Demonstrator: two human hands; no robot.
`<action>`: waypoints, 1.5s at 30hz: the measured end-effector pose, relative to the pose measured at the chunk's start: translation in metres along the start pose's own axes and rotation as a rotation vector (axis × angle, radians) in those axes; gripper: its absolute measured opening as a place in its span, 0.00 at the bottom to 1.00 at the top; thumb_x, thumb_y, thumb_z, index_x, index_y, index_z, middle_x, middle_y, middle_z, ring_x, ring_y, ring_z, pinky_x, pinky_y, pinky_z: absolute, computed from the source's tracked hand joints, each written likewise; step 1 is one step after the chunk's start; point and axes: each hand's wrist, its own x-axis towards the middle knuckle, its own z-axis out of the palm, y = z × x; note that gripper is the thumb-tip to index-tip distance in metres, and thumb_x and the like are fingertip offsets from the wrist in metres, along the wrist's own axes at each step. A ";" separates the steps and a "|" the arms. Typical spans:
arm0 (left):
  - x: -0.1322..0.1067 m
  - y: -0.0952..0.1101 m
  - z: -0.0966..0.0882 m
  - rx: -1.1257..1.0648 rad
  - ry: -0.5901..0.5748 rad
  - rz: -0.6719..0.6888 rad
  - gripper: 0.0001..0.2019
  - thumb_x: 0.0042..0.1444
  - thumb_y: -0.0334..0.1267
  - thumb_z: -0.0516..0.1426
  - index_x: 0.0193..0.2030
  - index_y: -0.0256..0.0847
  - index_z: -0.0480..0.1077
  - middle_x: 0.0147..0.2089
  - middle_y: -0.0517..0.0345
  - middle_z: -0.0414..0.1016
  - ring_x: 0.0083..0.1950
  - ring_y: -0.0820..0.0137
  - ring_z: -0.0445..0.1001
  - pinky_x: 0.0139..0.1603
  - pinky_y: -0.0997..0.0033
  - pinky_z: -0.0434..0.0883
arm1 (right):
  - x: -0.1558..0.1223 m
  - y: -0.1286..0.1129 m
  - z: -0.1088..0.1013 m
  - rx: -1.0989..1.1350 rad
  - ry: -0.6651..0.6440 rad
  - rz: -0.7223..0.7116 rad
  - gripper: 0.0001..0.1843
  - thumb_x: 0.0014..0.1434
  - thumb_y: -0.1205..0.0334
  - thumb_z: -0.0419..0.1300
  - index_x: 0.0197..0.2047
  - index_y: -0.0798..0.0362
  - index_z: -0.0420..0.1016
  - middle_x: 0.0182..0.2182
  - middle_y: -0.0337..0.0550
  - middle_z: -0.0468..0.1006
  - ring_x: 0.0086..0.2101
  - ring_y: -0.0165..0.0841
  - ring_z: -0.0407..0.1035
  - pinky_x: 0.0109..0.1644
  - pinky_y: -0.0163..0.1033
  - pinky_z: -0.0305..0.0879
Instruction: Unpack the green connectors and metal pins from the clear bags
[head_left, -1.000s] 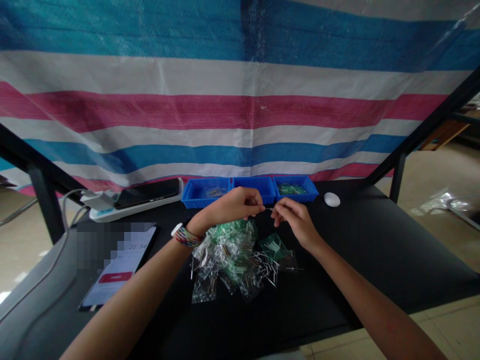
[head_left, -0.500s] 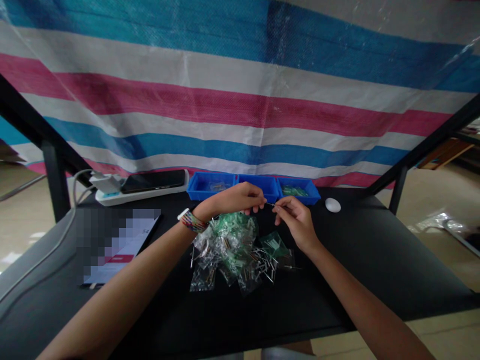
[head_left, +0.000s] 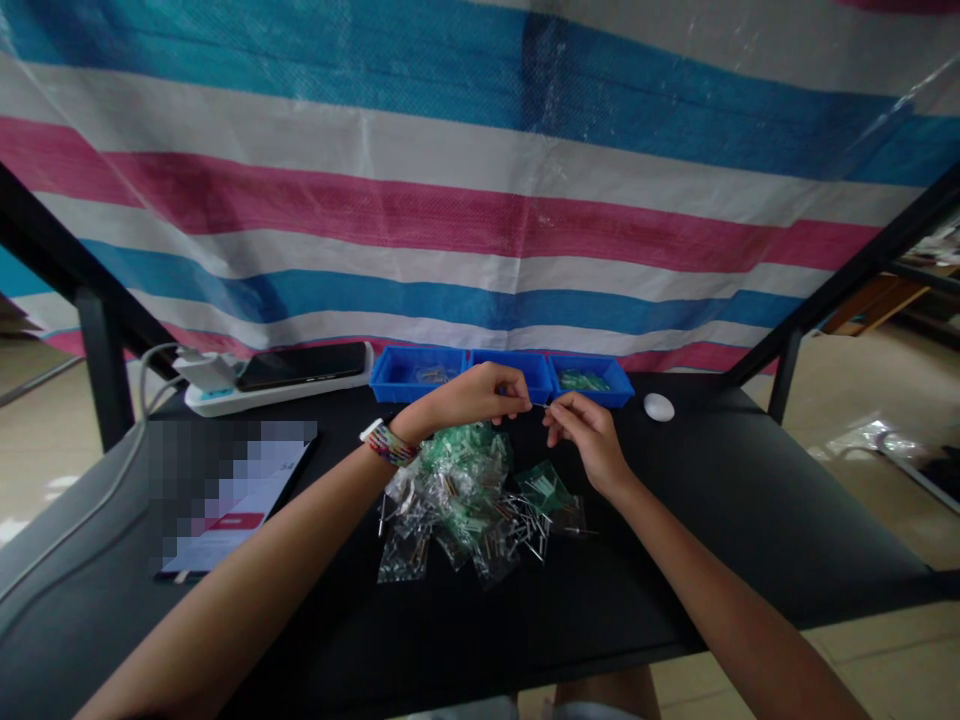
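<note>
My left hand (head_left: 489, 393) is closed in a pinch above the back of a heap of small clear and green plastic bags (head_left: 461, 480). Facing it, my right hand (head_left: 587, 432) pinches too. A thin, silvery pin-like metal piece (head_left: 538, 405) spans the short gap between the fingertips, one end in each hand. Its exact kind is too small to make out. Loose metal pins (head_left: 534, 530) lie at the heap's right side, beside a green bag (head_left: 544, 487). The left forearm hides part of the table.
Behind the hands stand three blue bins: the left bin (head_left: 390, 378) holds clear bags, the right bin (head_left: 621, 382) green ones. A phone (head_left: 304, 364) rests on a white power strip (head_left: 225, 402). A tablet (head_left: 240, 530) lies left, a white rounded object (head_left: 658, 407) right.
The view has shifted slightly. Both hands keep their pinch on the metal piece, with almost no movement between them.
</note>
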 end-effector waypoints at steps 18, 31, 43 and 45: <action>0.003 -0.002 0.011 -0.012 0.030 0.015 0.08 0.61 0.41 0.63 0.37 0.37 0.76 0.31 0.57 0.77 0.29 0.74 0.75 0.30 0.75 0.71 | 0.001 0.001 -0.001 -0.033 0.011 0.017 0.22 0.60 0.40 0.69 0.31 0.51 0.77 0.27 0.39 0.78 0.22 0.30 0.71 0.27 0.36 0.68; 0.001 0.005 0.014 0.015 0.027 0.018 0.10 0.64 0.42 0.60 0.37 0.37 0.77 0.32 0.56 0.78 0.28 0.74 0.74 0.29 0.74 0.69 | 0.000 -0.006 -0.001 -0.083 0.039 -0.126 0.15 0.60 0.48 0.72 0.40 0.49 0.78 0.35 0.39 0.82 0.24 0.29 0.73 0.31 0.38 0.69; 0.004 0.003 0.014 0.071 0.118 0.059 0.09 0.59 0.41 0.64 0.35 0.37 0.77 0.28 0.59 0.75 0.28 0.74 0.71 0.29 0.73 0.65 | 0.000 -0.001 -0.004 -0.004 0.063 -0.009 0.22 0.62 0.40 0.69 0.32 0.51 0.76 0.27 0.37 0.77 0.22 0.29 0.71 0.26 0.36 0.69; 0.005 0.003 0.015 0.078 0.128 0.084 0.09 0.58 0.41 0.65 0.34 0.37 0.77 0.28 0.59 0.75 0.28 0.75 0.69 0.29 0.73 0.64 | 0.000 0.000 -0.003 -0.005 0.073 0.018 0.24 0.62 0.39 0.69 0.31 0.52 0.75 0.26 0.37 0.76 0.21 0.29 0.71 0.26 0.35 0.69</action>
